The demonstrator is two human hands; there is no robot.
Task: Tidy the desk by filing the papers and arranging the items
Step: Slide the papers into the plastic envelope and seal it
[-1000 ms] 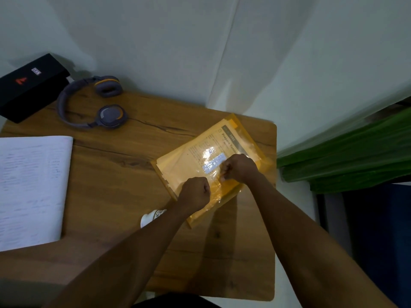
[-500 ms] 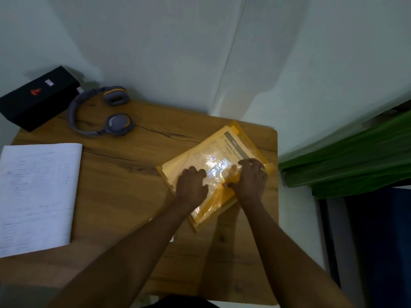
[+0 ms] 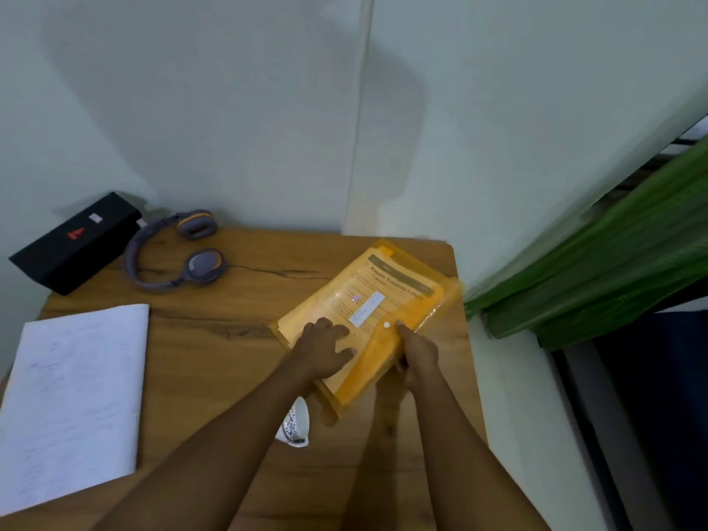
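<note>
While left grip (image 3: 325, 348) presses flat, fingers spread, right grip (image 3: 417, 354) pinches folder (image 3: 421, 312) edge: likely light, slick, floppy; lift by both edges.

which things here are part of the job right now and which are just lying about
In use: yellow folder, papers inside it, left hand pressing it, right hand gripping its edge.
Lying about: headphones, black box, notebook, small white item.
</note>
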